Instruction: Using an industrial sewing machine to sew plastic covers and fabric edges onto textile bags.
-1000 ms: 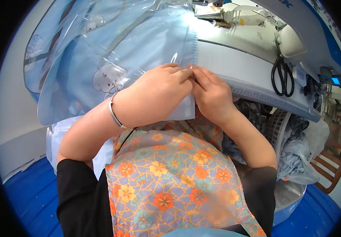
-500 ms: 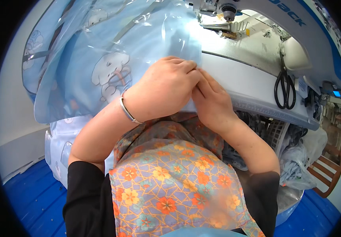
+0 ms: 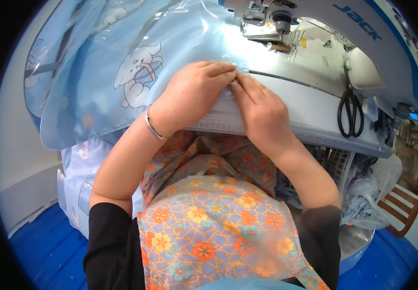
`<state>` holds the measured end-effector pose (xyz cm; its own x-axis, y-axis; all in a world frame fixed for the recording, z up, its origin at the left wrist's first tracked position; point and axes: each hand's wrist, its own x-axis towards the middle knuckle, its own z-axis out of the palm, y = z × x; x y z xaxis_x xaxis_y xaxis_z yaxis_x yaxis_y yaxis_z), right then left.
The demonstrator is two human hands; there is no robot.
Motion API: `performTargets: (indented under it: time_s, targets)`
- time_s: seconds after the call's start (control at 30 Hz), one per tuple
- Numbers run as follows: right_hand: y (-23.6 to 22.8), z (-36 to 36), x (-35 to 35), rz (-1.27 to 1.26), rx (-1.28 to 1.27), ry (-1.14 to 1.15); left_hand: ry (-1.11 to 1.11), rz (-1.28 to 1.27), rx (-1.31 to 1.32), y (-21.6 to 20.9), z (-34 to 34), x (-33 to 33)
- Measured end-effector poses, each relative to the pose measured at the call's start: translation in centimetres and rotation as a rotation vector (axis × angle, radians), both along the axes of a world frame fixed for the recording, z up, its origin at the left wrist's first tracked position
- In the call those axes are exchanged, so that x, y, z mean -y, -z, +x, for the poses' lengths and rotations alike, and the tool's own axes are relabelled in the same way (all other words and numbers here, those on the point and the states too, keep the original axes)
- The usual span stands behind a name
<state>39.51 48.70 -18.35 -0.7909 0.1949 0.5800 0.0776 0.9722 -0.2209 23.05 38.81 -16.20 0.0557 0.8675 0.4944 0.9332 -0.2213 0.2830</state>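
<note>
A light blue printed sheet with a clear, shiny surface (image 3: 102, 92) spreads over the left of the sewing table. Its right edge runs up to the fingertips of both hands, a little in front of the sewing machine head (image 3: 281, 23). My left hand (image 3: 197, 92) is closed, pinching this edge between thumb and fingers. Close against it, my right hand (image 3: 262, 108) pinches the same edge from the right, its fingers pressed together. The fingers hide the exact spot where the sheet is held.
Black-handled scissors (image 3: 350, 113) lie at the table's right. A ruler strip (image 3: 218, 123) runs along the front edge. Below on the right are a white plastic basket (image 3: 339, 164), a bag of fabric scraps (image 3: 364, 203) and a wooden chair (image 3: 405, 205).
Both hands have shifted slightly away from me, and their fingertips now point more forward. The sheet's near edge has moved off the ruler strip between my arms.
</note>
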Motion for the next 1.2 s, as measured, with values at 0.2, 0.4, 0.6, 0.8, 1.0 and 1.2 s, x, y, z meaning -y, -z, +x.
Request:
performTargets:
  time_s: [0.2, 0.4, 0.6, 0.8, 1.0, 1.2]
  targets:
    - [0.2, 1.2, 0.9, -0.164, 0.098, 0.026, -0.1, -0.018, -0.091, 0.6, 2.1, -1.3]
    - [0.3, 1.9, 1.1, -0.037, 0.048, 0.002, -0.104, 0.007, -0.175, 0.5, 1.5, -1.0]
    - [0.0, 1.7, 0.1, 0.007, 0.053, -0.047, -0.117, 0.112, -0.062, 1.3, 1.0, -1.5]
    - [0.1, 1.7, -0.5, -0.017, 0.02, -0.094, -0.003, 0.169, -0.048, 1.5, 0.3, -1.2]
    - [-0.3, 2.0, -1.4, -0.109, 0.015, -0.169, 0.018, 0.108, -0.068, 1.0, 0.6, -1.1]
    - [-0.7, 2.2, -1.6, -0.161, 0.016, -0.2, 0.045, 0.112, -0.07, 1.0, 0.6, -1.4]
